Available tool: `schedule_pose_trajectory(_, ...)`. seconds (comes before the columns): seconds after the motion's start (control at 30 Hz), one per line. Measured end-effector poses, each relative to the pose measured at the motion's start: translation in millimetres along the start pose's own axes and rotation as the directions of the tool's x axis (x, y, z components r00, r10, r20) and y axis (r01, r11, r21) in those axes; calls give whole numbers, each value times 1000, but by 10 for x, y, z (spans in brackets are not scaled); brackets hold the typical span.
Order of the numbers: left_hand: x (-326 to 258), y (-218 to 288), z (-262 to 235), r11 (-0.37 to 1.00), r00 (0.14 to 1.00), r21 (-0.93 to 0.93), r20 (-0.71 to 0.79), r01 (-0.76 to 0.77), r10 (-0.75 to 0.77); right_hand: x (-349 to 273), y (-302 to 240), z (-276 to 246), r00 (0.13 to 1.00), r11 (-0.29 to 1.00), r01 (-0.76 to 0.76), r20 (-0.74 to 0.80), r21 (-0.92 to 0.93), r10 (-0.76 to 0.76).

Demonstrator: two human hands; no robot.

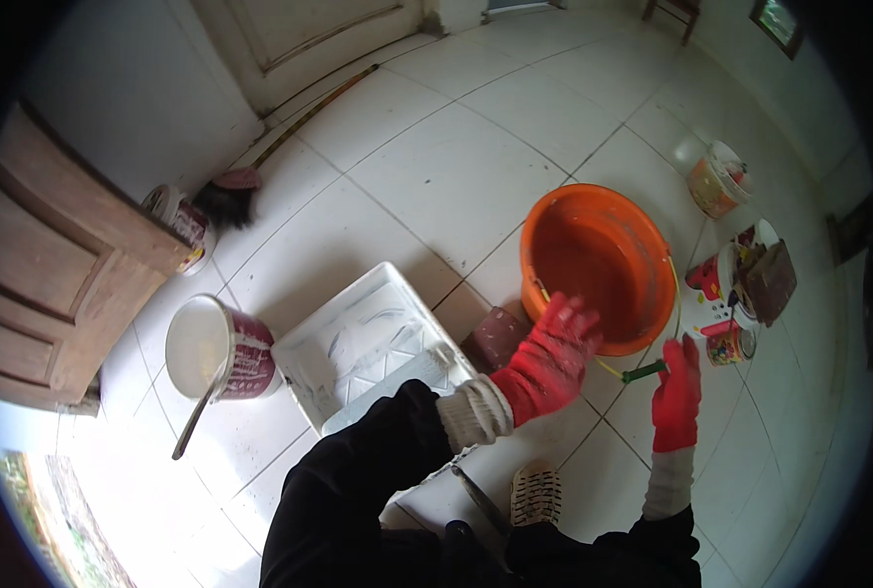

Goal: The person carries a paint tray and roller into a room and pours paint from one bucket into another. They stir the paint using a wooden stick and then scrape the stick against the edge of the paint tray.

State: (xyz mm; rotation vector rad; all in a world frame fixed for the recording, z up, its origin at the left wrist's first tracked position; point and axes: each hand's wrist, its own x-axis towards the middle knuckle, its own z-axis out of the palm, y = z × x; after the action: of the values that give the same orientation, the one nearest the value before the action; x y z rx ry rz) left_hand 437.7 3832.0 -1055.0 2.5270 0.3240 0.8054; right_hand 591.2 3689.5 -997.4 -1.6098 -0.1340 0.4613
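Observation:
Red-and-white work gloves cover both hands. My left hand (555, 359) reaches over the near-left rim of an orange bucket (546, 211), fingers stretched out and slightly blurred. My right hand (677, 395) is upright to the right, fingers extended, beside the green grip (644, 371) of the bucket's yellow handle; whether it touches the grip is hard to tell. Left of the bucket, partly under my left sleeve, lies a white paint tray (294, 350) with whitish smears and a pale roller (382, 392). A reddish-brown square piece (497, 337) sits between tray and bucket.
A paint pail (250, 358) with a stirring stick (197, 419) stands left of the tray. Behind it are another pail (193, 235), a broom (235, 191) and a wooden door (64, 265). Small tubs (717, 186) and painted containers (711, 284) stand at the right on white floor tiles.

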Motion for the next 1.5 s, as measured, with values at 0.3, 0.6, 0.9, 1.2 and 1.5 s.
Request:
schedule_pose_trajectory(0.3,526,-159,-501,627,610,-446,-202,639,-766,191,295,190,972,955,-204,158,215,173)
schedule_pose_trajectory(0.6,609,-726,-378,293,441,-584,125,757,-889,579,498,-37,976,986,-153,166,66,141)
schedule_pose_trajectory(0.9,183,-537,-548,165,548,-646,454,745,-703,974,342,-491,938,991,-133,323,11,122)
schedule_pose_trajectory(1.2,-89,-362,-406,137,560,-659,488,739,-670,1168,435,-914,914,1000,21,405,-6,-17)
schedule_pose_trajectory(1.5,-327,-141,-449,-313,731,-875,482,369,-483,588,-167,-449,918,989,113,390,-92,-69)
